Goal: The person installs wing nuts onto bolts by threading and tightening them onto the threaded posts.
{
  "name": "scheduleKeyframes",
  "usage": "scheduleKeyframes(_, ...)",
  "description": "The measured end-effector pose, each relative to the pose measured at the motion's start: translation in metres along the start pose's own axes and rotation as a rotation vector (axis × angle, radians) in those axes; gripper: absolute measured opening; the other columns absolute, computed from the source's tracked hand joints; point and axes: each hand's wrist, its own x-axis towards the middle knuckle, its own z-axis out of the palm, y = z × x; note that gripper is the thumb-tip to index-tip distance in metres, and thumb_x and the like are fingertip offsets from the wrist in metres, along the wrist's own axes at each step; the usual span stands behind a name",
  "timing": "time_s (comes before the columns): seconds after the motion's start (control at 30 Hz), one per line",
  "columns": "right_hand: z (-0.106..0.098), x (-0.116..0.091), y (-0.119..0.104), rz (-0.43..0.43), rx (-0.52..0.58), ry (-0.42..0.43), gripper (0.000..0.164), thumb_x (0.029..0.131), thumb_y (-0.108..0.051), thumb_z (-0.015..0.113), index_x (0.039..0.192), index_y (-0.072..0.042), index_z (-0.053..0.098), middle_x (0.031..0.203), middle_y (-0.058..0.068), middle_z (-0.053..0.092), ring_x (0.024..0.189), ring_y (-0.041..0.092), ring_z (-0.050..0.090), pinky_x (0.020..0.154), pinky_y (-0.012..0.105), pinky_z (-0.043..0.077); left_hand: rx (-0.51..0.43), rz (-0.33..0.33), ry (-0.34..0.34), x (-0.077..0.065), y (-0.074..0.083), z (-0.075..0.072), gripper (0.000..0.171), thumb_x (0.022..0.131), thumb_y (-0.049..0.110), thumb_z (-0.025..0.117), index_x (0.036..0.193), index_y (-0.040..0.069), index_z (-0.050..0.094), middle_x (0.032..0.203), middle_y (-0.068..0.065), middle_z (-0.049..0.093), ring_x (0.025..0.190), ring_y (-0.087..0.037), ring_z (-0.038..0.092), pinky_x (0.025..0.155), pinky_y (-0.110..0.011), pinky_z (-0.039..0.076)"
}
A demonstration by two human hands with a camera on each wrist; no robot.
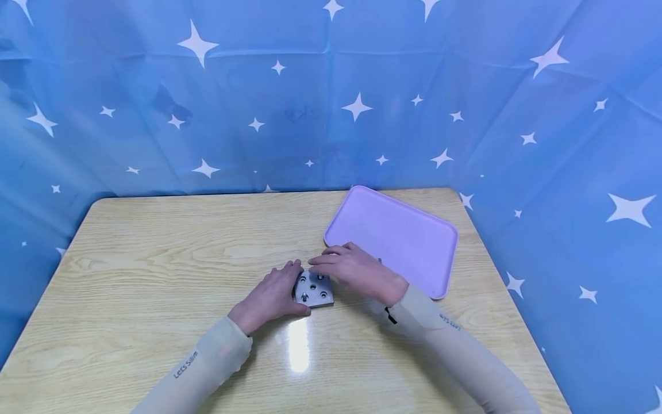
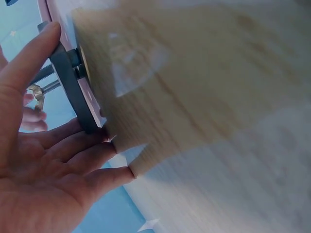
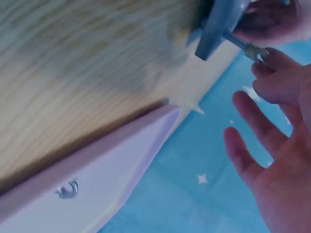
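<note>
A grey square metal plate [image 1: 314,299] with several round holes sits near the middle of the table. My left hand [image 1: 274,293] grips it across opposite edges, the thumb on the near side and the fingers along the far left. Threaded screws [image 2: 50,87] stand up from the plate, seen side-on in the left wrist view. At the plate's far right corner, my right hand [image 1: 357,270] pinches a small brass-coloured nut [image 3: 253,52] between thumb and index finger, at the end of a screw. Its other fingers are spread.
A purple rimmed tray [image 1: 403,230] lies at an angle at the back right, close behind my right hand. One small shiny metal piece [image 3: 67,189] lies in it. Beyond the wooden table [image 1: 170,259] hangs a blue star-patterned cloth [image 1: 310,92].
</note>
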Motion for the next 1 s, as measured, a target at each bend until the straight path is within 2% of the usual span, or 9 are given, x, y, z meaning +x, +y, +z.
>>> scheduleKeyframes(0.13,0.005,0.002,0.000,-0.013,-0.011,0.004,0.043,0.096,-0.004,0.071,0.135,-0.021,0.069,0.143,-0.006,0.063,0.131,0.019,0.056,0.099,0.045,0.051,-0.004,0.003,0.001,0.001,0.000,0.000,0.106,0.074,0.038,0.093,0.153,-0.009,0.038,0.153,-0.032,0.045,0.142,-0.044,0.045,0.118,-0.060,0.033)
scheduleKeyframes(0.27,0.010,0.004,0.001,-0.010,-0.031,0.077,0.032,0.096,-0.009,0.072,0.126,-0.020,0.073,0.132,-0.005,0.069,0.124,0.017,0.060,0.097,0.041,0.052,-0.008,0.009,0.007,0.001,0.000,0.000,0.106,0.074,0.038,0.093,0.152,-0.009,0.039,0.152,-0.030,0.048,0.143,-0.043,0.044,0.118,-0.060,0.033)
scheduleKeyframes(0.43,0.016,0.008,-0.001,0.056,-0.037,0.161,0.014,0.098,-0.023,0.073,0.110,-0.018,0.076,0.108,-0.005,0.074,0.104,0.016,0.066,0.085,0.035,0.053,-0.011,0.005,0.009,0.001,-0.001,0.000,0.106,0.074,0.038,0.094,0.152,-0.009,0.039,0.152,-0.030,0.048,0.143,-0.044,0.043,0.118,-0.060,0.032)
scheduleKeyframes(0.57,0.022,0.012,-0.006,0.125,-0.057,0.222,0.014,0.098,-0.030,0.072,0.097,-0.016,0.074,0.094,-0.003,0.071,0.088,0.016,0.065,0.075,0.035,0.052,-0.003,-0.004,0.006,0.000,0.000,0.000,0.107,0.074,0.038,0.094,0.152,-0.009,0.039,0.153,-0.032,0.045,0.143,-0.046,0.043,0.118,-0.061,0.032)
scheduleKeyframes(0.67,0.024,0.013,-0.009,0.167,-0.079,0.245,0.019,0.097,-0.034,0.069,0.092,-0.016,0.072,0.089,-0.002,0.069,0.083,0.019,0.065,0.072,0.038,0.050,0.003,-0.011,0.003,0.000,0.001,-0.001,0.106,0.074,0.038,0.093,0.152,-0.009,0.040,0.153,-0.032,0.044,0.143,-0.045,0.042,0.119,-0.061,0.032)
scheduleKeyframes(0.77,0.023,0.012,-0.011,0.197,-0.075,0.230,0.028,0.097,-0.042,0.066,0.097,-0.015,0.074,0.094,0.000,0.072,0.091,0.023,0.067,0.079,0.040,0.050,0.002,-0.015,-0.003,0.000,0.001,-0.001,0.105,0.075,0.039,0.093,0.153,-0.008,0.039,0.155,-0.032,0.043,0.144,-0.044,0.041,0.119,-0.060,0.031)
scheduleKeyframes(0.83,0.020,0.010,-0.010,0.192,-0.060,0.201,0.031,0.097,-0.043,0.065,0.107,-0.015,0.075,0.106,0.001,0.074,0.101,0.025,0.067,0.085,0.042,0.051,-0.002,-0.014,-0.004,0.000,0.001,0.000,0.106,0.075,0.039,0.093,0.153,-0.008,0.039,0.155,-0.032,0.043,0.144,-0.045,0.042,0.119,-0.060,0.031)
scheduleKeyframes(0.93,0.013,0.006,-0.007,0.124,-0.029,0.153,0.032,0.097,-0.027,0.068,0.126,-0.016,0.072,0.129,0.001,0.070,0.119,0.024,0.063,0.095,0.045,0.051,-0.007,-0.020,-0.005,0.000,0.002,0.000,0.107,0.075,0.038,0.093,0.154,-0.008,0.037,0.156,-0.032,0.041,0.143,-0.046,0.042,0.119,-0.061,0.031)
scheduleKeyframes(1.0,0.009,0.005,-0.005,0.064,-0.017,0.112,0.039,0.095,-0.013,0.070,0.134,-0.018,0.069,0.140,-0.001,0.065,0.126,0.022,0.060,0.098,0.045,0.051,-0.009,-0.027,-0.007,0.000,0.002,0.000,0.109,0.075,0.038,0.093,0.154,-0.008,0.036,0.156,-0.033,0.040,0.143,-0.046,0.042,0.118,-0.062,0.031)
